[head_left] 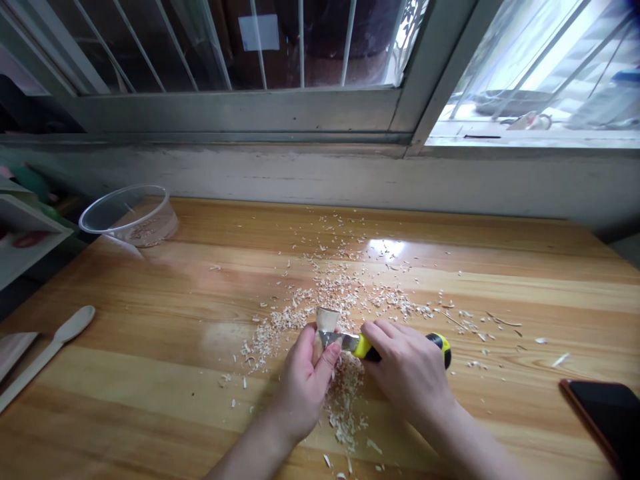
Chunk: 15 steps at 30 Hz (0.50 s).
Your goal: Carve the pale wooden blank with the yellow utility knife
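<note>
We had both hands in front of us, above the near half of the desk (pixel 150 413), close to midway between its left and right edges. Our left hand (pixel 303 387) was closed round a small pale wooden piece (pixel 327 320), thumb on the near side; its flared end stuck up past the fingers, darker along the top rim. Whether that end was hollow, we couldn't tell. Our right hand (pixel 413 367) was wrapped round the yellow-and-black handle of a knife (pixel 361 346), fingers curled shut, handle butt showing past the hand on the right. The metal blade lay crosswise against the wooden piece, just beside our left thumb; exact edge contact was hidden.

Container: one clear round plastic bowl (pixel 169 223), upright and open-topped, at the desk's far left corner. It held a thin layer of small wood bits at the bottom. Loose shavings (pixel 340 287) were scattered across the desk's middle, thickest beyond and beneath our hands, thinning toward the far edge and to the right, with a few longer curls there.

By the left edge we had a pale wooden spoon (pixel 37 367), bowl end pointing away from us, its scoop looking bare, and a flat wood piece (pixel 15 350) beside it. A dark-screened phone (pixel 607 417) lay near the right edge, toward the near corner.
</note>
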{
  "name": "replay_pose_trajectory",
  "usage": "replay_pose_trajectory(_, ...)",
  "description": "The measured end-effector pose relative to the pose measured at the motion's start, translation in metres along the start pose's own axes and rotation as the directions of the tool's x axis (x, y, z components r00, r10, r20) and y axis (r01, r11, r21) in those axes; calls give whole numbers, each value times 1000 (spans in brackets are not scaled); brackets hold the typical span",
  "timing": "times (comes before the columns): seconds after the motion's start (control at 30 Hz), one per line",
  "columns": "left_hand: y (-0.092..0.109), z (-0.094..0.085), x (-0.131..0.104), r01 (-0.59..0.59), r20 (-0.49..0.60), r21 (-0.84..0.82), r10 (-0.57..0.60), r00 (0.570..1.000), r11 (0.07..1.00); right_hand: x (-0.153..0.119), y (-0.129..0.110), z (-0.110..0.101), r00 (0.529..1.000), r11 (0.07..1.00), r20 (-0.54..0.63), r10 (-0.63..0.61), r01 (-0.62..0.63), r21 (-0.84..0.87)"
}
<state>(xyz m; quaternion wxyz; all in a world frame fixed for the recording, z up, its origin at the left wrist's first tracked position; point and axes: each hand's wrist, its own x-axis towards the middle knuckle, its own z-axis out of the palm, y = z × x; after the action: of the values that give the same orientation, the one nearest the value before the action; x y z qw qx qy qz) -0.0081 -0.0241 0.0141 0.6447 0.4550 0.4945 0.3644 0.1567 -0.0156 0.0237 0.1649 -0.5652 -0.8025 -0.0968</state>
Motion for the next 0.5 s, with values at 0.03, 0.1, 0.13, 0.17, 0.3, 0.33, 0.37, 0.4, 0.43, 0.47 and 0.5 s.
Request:
replay_pose_trajectory(0.03,1,1,1,13,2,-32,-13,1000,999,0,-1,0,1000,1000,-6,4,-4,2)
replay_pose_trajectory(0.1,2,1,2,37,4,-91,-37,999,995,0,-2,0,1000,1000,0,14,-14,9)
replay_pose_trajectory(0.13,2,2,2,41,0,-105,-41,999,994,-1,-1,1,1000,1000,10,19,-19,15)
replay_pose_trajectory(0.17,2,1,3,37,-12,-108,-39,999,993,-1,0,2,999,999,22,25,-25,25)
replay_pose_trajectory(0.3,0,0,4,40,-51,-106,-46,998,994,0,6,6,998,995,49,46,-50,81)
replay_pose_trajectory(0.33,0,0,4,50,-40,-128,-55,998,990,0,7,6,998,994,52,46,-51,92)
replay_pose_trajectory(0.37,0,0,4,55,-19,-156,-58,998,986,-1,8,6,997,994,59,44,-49,101)
replay_pose_trajectory(0.4,0,0,3,50,7,-183,-50,999,982,-1,7,6,997,993,75,36,-44,110)
replay_pose_trajectory(0.43,0,0,3,38,28,-207,-33,999,978,-2,7,6,995,992,95,28,-39,119)
replay_pose_trajectory(0.47,1,0,2,23,46,-225,-13,999,974,-2,6,6,993,992,117,19,-34,124)
replay_pose_trajectory(0.5,1,1,2,9,60,-237,6,998,971,-3,5,6,990,992,139,12,-29,124)
